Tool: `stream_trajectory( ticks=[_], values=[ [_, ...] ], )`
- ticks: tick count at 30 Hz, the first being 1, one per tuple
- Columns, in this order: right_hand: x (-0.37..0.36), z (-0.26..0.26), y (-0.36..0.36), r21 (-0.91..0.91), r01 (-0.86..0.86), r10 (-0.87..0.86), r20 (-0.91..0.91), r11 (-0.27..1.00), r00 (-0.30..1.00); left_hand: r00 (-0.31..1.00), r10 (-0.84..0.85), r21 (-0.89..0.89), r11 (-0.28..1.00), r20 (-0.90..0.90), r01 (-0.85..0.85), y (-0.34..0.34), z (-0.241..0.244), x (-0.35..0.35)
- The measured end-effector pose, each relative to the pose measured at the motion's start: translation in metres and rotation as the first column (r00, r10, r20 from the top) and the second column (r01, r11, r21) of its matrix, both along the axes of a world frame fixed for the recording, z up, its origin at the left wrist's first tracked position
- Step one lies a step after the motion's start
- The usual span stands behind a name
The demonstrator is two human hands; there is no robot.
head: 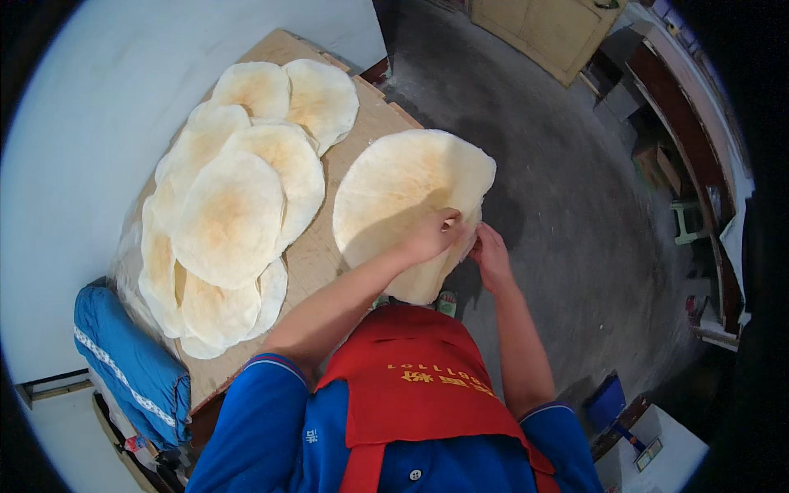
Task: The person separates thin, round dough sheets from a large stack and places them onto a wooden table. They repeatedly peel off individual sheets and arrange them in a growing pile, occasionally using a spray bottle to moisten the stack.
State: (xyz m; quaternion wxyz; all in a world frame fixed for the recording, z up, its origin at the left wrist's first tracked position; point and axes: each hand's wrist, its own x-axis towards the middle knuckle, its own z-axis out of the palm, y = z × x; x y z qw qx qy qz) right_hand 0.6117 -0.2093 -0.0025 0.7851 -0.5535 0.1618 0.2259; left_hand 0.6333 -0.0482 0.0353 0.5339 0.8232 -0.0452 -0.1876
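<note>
A large round flatbread (394,185) lies partly on the cardboard-covered table, and its right side juts past the table's edge. My left hand (434,235) reaches across its top, fingers curled and thumb bent near the right rim. At that same rim, my right hand (491,256) pinches the bread between thumb and fingers from outside. Both hands are close together; the left fingertips are partly hidden. Left of them, several thin flatbreads (228,215) overlap in a loose pile, pale with browned middles.
Brown cardboard (317,237) covers the table beside a white wall (92,154). A folded blue quilt (132,370) sits at the table's near left corner. Grey concrete floor (555,203) extends right towards a shelf (684,142) and a small green stool (685,222). A yellowish cabinet (542,31) stands at the back.
</note>
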Motion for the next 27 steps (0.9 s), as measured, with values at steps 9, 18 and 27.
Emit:
stream_trajectory(
  ticks=[9, 18, 27],
  values=[
    [-0.009, 0.019, 0.025, -0.340, -0.009, 0.045, 0.098, 0.940, 0.994, 0.989, 0.058, 0.461, 0.880, 0.134, -0.114, -0.023, 0.019, -0.014],
    [-0.031, -0.034, -0.051, 0.029, 0.258, -0.258, -0.001, 0.966, 0.966, 0.940, 0.337, 0.214, 0.923, -0.048, -0.320, 0.141, 0.083, 0.035],
    [-0.021, -0.041, -0.045, 0.033, 0.222, -0.221, -0.028, 0.975, 0.975, 0.740, 0.405, 0.402, 0.649, 0.536, -0.646, 0.381, 0.277, 0.045]
  ],
)
